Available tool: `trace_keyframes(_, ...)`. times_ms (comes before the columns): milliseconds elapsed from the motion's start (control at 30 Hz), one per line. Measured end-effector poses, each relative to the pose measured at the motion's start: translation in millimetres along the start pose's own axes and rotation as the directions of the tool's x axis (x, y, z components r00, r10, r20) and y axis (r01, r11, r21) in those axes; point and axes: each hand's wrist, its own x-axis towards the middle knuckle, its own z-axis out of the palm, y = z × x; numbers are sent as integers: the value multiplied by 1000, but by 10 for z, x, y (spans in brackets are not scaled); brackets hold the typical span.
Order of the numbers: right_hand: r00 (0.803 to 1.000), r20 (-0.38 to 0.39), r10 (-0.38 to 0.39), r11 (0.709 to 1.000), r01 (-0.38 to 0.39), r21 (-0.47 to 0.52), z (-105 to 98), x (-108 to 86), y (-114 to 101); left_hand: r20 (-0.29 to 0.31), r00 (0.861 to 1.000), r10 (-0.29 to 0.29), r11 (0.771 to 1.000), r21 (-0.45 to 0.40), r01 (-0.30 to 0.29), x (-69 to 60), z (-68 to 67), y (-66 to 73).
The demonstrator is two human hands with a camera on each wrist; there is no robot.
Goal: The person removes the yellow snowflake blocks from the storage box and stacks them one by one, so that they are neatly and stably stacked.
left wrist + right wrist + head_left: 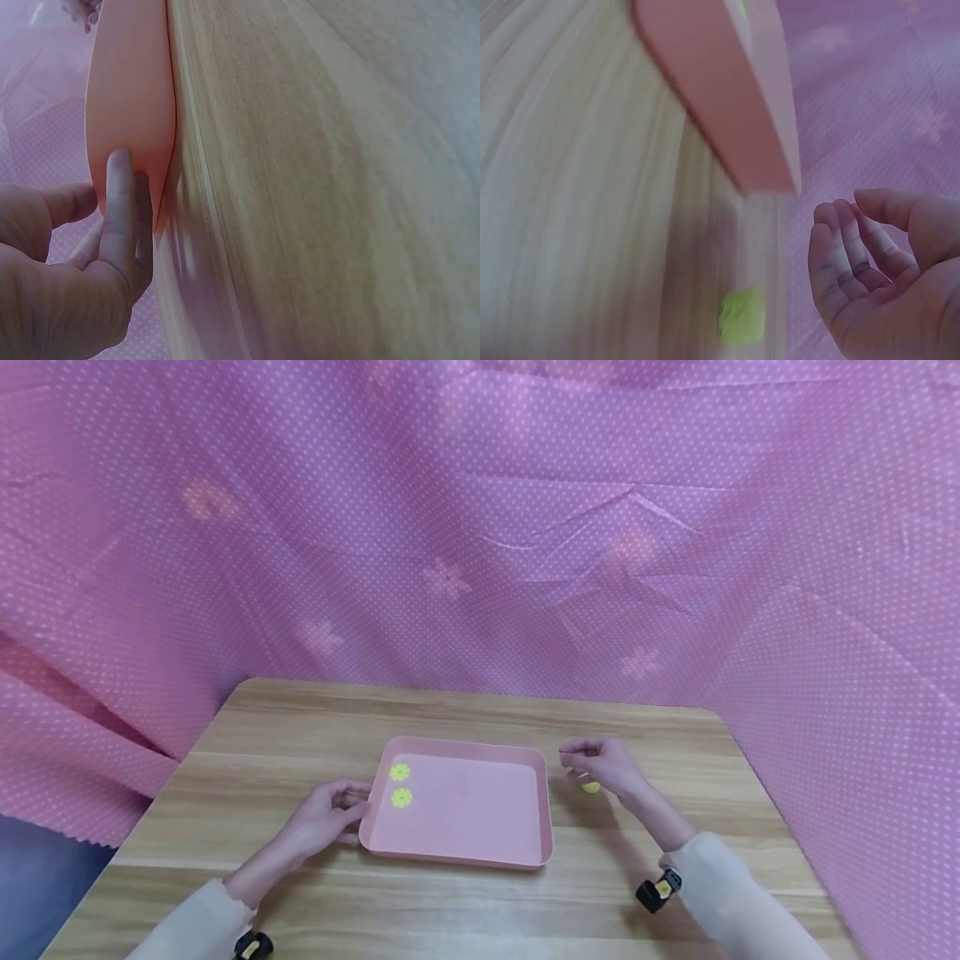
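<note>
A shallow pink tray [465, 810] lies on the wooden table. Inside it, along the left side, are two yellow flower-shaped pieces [402, 797], one above the other. My left hand [318, 818] touches the tray's left wall; in the left wrist view its fairly straight fingers [118, 202] rest against the outside, the thumb close to the rim. To the right of the tray, my right hand [606, 766] hovers with fingers loosely bent and nothing visible in them. Partly behind that hand sits another yellow piece [591, 787], seen blurred as a yellow-green piece [742, 315] on the table.
The wooden table [480, 910] has rounded far corners. A pink-purple dotted curtain [480, 527] with flower prints hangs behind it and along both sides. Each wrist carries a small black device, such as the right one [656, 892].
</note>
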Motion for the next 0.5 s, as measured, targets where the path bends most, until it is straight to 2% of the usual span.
trace_keyframes(300, 995, 88, -37, 999, 37, -2, 423, 93, -226, 4, 1000, 4, 1000, -2, -4, 8, -10, -9)
trace_keyframes(500, 989, 146, -27, 999, 30, -22, 698, 154, -362, 8, 1000, 7, 1000, 0, -7, 14, -18, -20)
